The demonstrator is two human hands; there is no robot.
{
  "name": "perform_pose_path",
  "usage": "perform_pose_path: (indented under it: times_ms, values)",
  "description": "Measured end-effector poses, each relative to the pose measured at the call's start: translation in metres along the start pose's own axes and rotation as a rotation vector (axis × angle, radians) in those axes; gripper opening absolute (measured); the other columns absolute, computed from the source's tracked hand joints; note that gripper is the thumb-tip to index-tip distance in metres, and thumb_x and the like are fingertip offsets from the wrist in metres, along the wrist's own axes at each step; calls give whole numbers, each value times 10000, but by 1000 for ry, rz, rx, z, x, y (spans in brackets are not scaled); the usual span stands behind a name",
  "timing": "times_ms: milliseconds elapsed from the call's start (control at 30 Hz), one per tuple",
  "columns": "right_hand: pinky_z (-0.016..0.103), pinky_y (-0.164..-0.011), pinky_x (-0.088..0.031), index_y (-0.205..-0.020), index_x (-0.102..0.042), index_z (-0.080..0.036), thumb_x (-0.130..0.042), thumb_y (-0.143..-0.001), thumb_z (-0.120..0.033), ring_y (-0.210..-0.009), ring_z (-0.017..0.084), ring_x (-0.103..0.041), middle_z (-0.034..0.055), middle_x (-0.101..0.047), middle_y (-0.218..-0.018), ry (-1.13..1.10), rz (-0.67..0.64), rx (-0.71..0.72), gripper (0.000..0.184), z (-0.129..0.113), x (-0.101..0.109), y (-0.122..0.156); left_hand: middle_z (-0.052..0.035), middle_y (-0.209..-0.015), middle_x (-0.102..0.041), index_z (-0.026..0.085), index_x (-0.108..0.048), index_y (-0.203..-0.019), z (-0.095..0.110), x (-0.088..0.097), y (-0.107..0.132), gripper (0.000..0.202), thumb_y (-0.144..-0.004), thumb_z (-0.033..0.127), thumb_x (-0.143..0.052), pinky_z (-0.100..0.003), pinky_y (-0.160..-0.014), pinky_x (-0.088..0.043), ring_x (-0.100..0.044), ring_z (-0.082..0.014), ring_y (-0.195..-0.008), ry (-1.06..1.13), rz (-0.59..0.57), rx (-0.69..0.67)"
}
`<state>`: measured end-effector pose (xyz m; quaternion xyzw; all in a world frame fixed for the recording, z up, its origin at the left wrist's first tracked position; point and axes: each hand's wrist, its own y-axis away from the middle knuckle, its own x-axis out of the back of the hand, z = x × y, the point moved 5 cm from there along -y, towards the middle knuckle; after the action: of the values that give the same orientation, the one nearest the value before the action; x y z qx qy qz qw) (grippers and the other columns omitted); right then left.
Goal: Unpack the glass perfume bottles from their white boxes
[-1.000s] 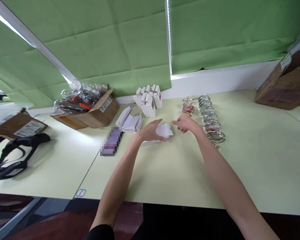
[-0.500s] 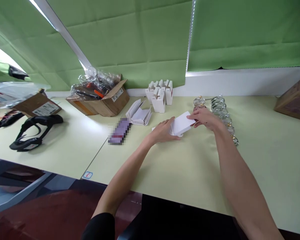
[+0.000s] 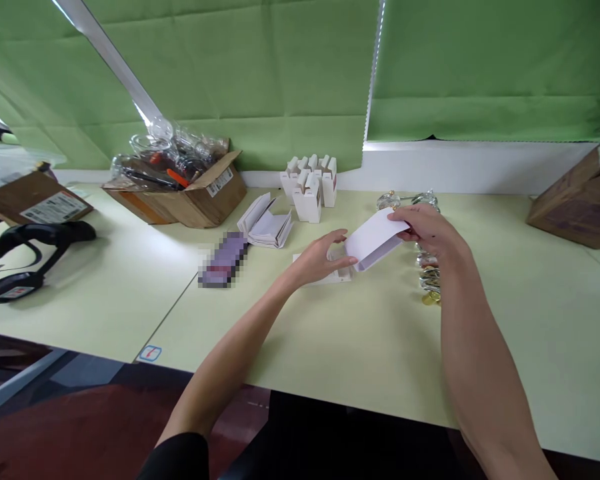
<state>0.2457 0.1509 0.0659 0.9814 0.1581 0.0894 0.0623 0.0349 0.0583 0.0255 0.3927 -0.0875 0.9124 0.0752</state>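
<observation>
A white card [image 3: 375,239] is gripped by the right hand [image 3: 427,230], pinched at its right end between thumb and fingers, and is held tilted above the table [image 3: 505,347]. The left hand [image 3: 323,259] is kept open, fingers spread, just beside the card's lower edge at its 8 o'clock; contact cannot be told. A flat white carton [image 3: 325,275] lies under the left hand. Glass ornaments [image 3: 429,270] are lined up at the card's 3 o'clock, just beyond the right hand. White boxes [image 3: 307,193] stand upright at 11 o'clock. Folded leaflets [image 3: 264,223] lie at 9 o'clock, with a pixelated packet [image 3: 223,260] beyond them. A cardboard carton [image 3: 180,203] holding bagged glassware is placed further out at 10 o'clock.
</observation>
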Motion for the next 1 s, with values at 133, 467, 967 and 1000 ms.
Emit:
perform_pose_path:
  times_ms: [133, 467, 967, 1000]
  values:
    - [175, -384, -289, -604, -512, -176, -661, -787, -175, -464, 60, -383, -32, -424, -550, -51, -25, 14, 237, -3, -7, 3, -59, -1359, -621, 241, -561, -1340, 9, 4, 1, 662, -798, 596, -698, -325, -997, -492, -610, -253, -1191, 59, -1, -65]
    - [219, -395, -277, -664, -592, -162, -716, -832, -361, -467, 70, -392, 32, -595, -628, -74, -128, 55, 288, -2, -23, -1, -22, -924, -748, 210, -723, -1034, 0, 12, -2, 252, -911, 255, -508, -255, -746, -542, -691, -175, -852, 122, 256, -90]
    - [217, -547, -489, -887, -727, -123, -570, -961, -278, -591, 92, -567, 114, -767, -950, 363, -256, -37, 232, 24, -76, -7, -57, -728, -720, 138, -671, -810, -51, 35, -15, 408, -877, 539, -634, -260, -581, -590, -698, -156, -618, 691, 531, 99]
    - [218, -557, -497, -883, -727, -123, -570, -958, -264, -601, 94, -573, 112, -765, -954, 365, -255, -30, 223, 24, -78, -7, -54, -718, -715, 139, -666, -784, -55, 40, -15, 386, -875, 514, -646, -252, -577, -583, -692, -151, -615, 639, 549, 94]
